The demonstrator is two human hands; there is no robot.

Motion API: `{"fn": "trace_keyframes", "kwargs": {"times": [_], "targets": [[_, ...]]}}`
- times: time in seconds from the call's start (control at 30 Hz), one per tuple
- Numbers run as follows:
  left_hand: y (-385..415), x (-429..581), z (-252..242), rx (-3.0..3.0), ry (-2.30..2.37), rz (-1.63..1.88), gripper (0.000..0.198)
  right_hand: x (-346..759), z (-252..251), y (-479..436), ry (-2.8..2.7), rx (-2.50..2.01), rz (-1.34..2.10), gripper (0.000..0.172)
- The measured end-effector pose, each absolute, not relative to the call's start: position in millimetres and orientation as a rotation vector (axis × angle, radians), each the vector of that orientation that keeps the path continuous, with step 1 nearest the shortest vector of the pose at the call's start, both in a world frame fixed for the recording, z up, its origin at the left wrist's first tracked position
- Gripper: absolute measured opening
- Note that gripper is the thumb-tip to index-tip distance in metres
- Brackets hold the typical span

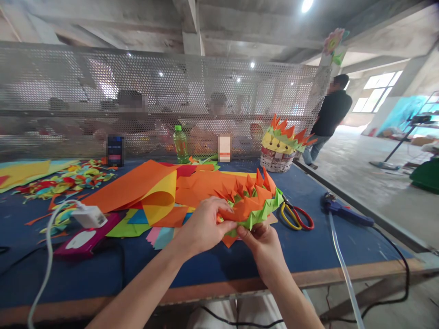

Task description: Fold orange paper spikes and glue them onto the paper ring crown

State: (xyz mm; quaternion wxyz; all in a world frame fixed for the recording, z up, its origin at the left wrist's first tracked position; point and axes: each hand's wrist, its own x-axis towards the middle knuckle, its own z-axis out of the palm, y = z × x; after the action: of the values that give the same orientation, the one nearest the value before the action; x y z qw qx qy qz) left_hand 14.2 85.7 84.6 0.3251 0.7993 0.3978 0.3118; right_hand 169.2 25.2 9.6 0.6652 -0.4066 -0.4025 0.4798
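Note:
Between my two hands is a ring of folded paper [262, 211], with orange points along its top and a light green band beneath. My left hand [209, 225] pinches its near left side, thumb on the outside and fingers over the orange edge. At the bottom front, my right hand [262, 244] grips the green band with the thumb; its other fingers are partly hidden underneath. An orange paper piece [229, 239] shows below the ring. Close by on the right lie scissors [297, 218] with one yellow and one red handle loop.
Orange paper sheets [130, 185] and small colored scraps [73, 178] spread across the left. A finished-looking paper basket [277, 153], a green bottle [180, 145] and a perforated screen [154, 91] stand behind. A glue gun [346, 211], a magenta power strip [89, 235] and cables flank my hands.

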Motion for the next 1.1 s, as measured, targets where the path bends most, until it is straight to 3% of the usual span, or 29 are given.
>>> {"fn": "trace_keyframes", "kwargs": {"times": [0.17, 0.37, 0.63, 0.83, 1.1], "targets": [[89, 9, 87, 2.102, 1.097, 0.786, 0.014, 168, 13, 23, -0.865, -0.880, 1.153, 0.031], [90, -6, 101, 2.064, 1.044, 0.723, 0.043, 168, 15, 22, -0.708, -0.810, 1.220, 0.028], [104, -20, 99, 2.054, 0.992, 0.870, 0.056, 173, 13, 28, -0.501, -0.710, 1.296, 0.024], [109, -16, 101, 2.167, 0.839, 0.872, 0.030, 171, 11, 32, -0.427, -0.677, 1.342, 0.010], [123, -6, 115, 2.263, 0.785, 0.769, 0.009, 169, 23, 34, -0.416, -0.662, 1.368, 0.005]]}}
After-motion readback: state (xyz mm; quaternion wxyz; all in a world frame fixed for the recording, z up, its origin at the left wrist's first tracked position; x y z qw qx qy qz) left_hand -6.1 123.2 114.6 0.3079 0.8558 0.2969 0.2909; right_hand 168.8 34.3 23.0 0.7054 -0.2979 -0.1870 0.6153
